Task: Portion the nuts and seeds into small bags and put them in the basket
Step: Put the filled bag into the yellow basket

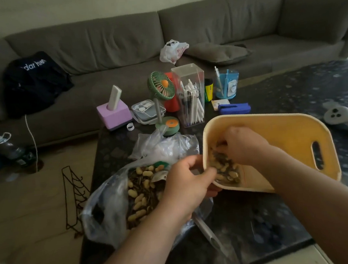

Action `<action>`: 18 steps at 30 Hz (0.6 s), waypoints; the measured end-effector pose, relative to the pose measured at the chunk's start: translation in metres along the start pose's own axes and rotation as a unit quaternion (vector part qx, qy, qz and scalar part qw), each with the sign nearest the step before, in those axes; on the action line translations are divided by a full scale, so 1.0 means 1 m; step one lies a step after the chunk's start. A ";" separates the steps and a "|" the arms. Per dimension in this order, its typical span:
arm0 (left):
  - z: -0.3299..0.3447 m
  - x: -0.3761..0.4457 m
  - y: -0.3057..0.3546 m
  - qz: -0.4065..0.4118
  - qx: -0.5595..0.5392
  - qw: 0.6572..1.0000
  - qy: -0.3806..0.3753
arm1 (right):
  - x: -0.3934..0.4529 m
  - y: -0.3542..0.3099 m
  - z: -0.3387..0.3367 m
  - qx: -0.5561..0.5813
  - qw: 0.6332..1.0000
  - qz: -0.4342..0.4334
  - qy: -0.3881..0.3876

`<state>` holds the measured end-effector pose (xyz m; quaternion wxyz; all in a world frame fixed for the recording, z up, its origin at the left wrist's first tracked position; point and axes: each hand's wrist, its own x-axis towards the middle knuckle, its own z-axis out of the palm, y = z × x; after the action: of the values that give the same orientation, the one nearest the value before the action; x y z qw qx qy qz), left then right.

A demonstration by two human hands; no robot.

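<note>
A yellow basket is tilted up on the dark table, its opening facing me. My left hand grips its near left rim. My right hand reaches inside and holds the top of a small clear bag of peanuts and seeds lying in the basket's lower corner. A large clear plastic bag of peanuts and seeds lies open on the table to the left, partly under my left forearm. A crumpled pile of small clear bags sits behind it.
At the table's far side stand a green desk fan, a clear pen holder, a purple box, a blue stapler and a blue cup. Behind is a grey sofa. A wire rack leans at the table's left.
</note>
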<state>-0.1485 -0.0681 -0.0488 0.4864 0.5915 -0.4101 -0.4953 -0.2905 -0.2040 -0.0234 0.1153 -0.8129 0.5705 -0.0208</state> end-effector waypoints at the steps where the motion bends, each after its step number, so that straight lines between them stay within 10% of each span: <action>1: -0.001 -0.001 -0.001 0.001 0.001 1.000 -0.001 | 0.002 -0.001 0.004 -0.001 1.000 -0.001 -0.002; 18: -0.003 0.004 -0.007 -0.004 -0.035 0.999 -0.001 | -0.020 0.008 0.000 -0.060 0.989 -0.111 -0.077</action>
<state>-0.1452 -0.0704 -0.0561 0.5041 0.5757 -0.3904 -0.5119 -0.3048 -0.1875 -0.0232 0.1070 -0.8759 0.4663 0.0630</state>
